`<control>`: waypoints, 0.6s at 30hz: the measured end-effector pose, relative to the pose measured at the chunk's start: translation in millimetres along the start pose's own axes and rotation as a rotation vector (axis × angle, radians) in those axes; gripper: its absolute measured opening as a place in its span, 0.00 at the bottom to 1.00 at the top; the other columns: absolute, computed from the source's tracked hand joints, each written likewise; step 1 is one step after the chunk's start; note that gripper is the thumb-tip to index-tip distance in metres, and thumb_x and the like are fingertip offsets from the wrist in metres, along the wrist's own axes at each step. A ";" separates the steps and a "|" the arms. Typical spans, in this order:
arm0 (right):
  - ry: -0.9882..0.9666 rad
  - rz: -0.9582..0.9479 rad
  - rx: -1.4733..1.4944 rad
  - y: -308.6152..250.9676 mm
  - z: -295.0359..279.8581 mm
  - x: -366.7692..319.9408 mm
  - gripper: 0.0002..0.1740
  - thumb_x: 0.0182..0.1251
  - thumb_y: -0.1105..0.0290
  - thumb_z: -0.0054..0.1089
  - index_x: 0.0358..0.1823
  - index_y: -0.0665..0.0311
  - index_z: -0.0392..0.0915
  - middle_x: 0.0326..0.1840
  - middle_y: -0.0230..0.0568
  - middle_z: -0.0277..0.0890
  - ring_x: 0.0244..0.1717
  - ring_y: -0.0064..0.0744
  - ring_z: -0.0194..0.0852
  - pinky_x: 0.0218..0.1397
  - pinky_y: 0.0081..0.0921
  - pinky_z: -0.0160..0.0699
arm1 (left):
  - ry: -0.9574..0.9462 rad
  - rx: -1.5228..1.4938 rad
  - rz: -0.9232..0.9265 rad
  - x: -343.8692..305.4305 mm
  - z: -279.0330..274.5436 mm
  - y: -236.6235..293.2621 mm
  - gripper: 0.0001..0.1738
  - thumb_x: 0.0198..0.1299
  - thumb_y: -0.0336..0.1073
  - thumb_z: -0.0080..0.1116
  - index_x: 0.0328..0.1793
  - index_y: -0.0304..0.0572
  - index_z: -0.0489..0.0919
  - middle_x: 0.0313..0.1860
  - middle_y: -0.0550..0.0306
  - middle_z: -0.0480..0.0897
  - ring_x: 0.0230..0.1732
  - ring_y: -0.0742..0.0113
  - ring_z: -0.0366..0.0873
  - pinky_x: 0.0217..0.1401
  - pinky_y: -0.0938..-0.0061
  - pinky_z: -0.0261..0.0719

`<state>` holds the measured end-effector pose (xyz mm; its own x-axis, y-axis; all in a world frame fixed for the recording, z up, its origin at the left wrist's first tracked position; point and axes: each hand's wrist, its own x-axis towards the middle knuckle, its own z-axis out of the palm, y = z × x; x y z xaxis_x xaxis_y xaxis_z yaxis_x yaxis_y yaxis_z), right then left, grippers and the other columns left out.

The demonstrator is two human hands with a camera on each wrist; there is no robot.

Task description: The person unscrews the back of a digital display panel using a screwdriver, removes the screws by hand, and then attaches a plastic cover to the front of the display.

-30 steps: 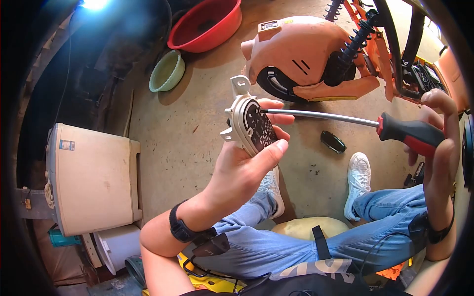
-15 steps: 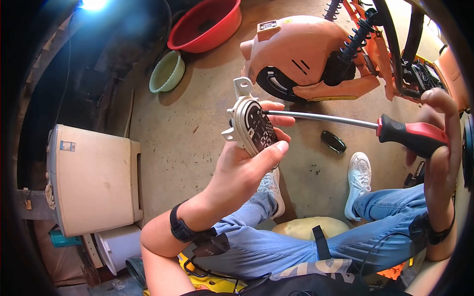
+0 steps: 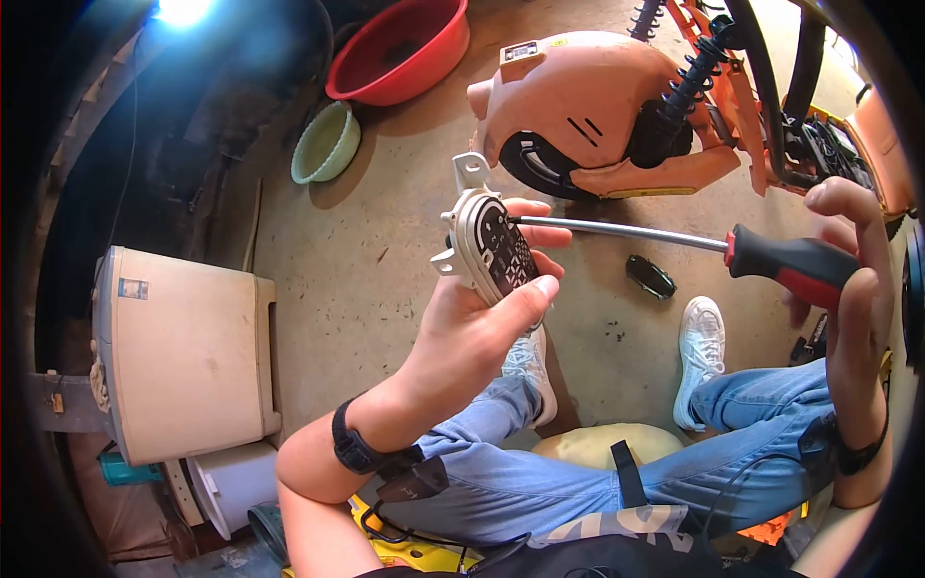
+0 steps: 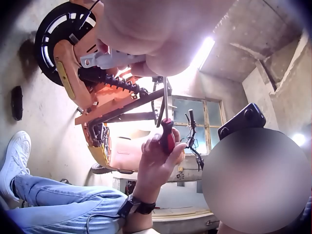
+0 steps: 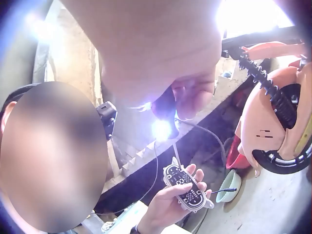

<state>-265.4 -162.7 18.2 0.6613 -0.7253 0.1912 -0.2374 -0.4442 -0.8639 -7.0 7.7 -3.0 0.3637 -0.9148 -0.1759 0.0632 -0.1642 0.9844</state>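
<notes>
My left hand grips an oval display unit, thumb over its near edge and fingers behind it. The unit has a pale housing with bracket tabs and a black face with white segment marks; those marks face the right wrist camera. A screwdriver with a long steel shaft and a black and red handle meets the unit's face near its upper edge. My right hand holds the handle's end between thumb and fingers, as the left wrist view also shows. The screw tip's contact is too small to make out.
An orange scooter with a wheel and spring shocks stands ahead. A black oval part lies on the floor near my shoes. Red and pale green basins stand at the back left, with a white bin at the left.
The screwdriver handle has turned back and forth, showing more red half a second ago and more black now. My right hand has shifted slightly left; the left hand keeps its hold.
</notes>
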 end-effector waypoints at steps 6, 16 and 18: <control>0.108 -0.226 -0.065 -2.8 19.5 0.8 0.39 0.68 0.35 0.54 0.64 0.61 0.63 0.46 0.40 0.66 0.47 0.25 0.71 0.45 0.20 0.69 | 0.035 -0.015 -0.001 -0.4 -1.6 -0.4 0.31 0.63 0.27 0.59 0.72 0.41 0.64 0.61 0.53 0.78 0.57 0.70 0.76 0.62 0.71 0.72; -0.003 -0.070 -0.007 -5.6 8.8 1.5 0.43 0.64 0.29 0.56 0.58 0.65 0.69 0.41 0.35 0.72 0.40 0.20 0.72 0.39 0.18 0.66 | 0.029 0.015 0.003 -0.5 -1.4 -0.3 0.31 0.63 0.26 0.59 0.72 0.41 0.65 0.60 0.53 0.78 0.57 0.70 0.76 0.61 0.71 0.73; -0.059 -0.096 -0.013 -7.0 10.3 0.7 0.43 0.63 0.32 0.59 0.59 0.66 0.68 0.47 0.37 0.69 0.41 0.22 0.72 0.42 0.20 0.67 | 0.049 -0.015 0.000 -0.3 -2.5 -0.2 0.31 0.63 0.26 0.59 0.72 0.41 0.65 0.60 0.53 0.78 0.57 0.70 0.76 0.61 0.72 0.73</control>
<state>-256.0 -154.7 19.6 0.7218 -0.6474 0.2448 -0.1800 -0.5171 -0.8368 -4.8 8.9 -3.1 0.4083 -0.8957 -0.1764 0.0770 -0.1588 0.9843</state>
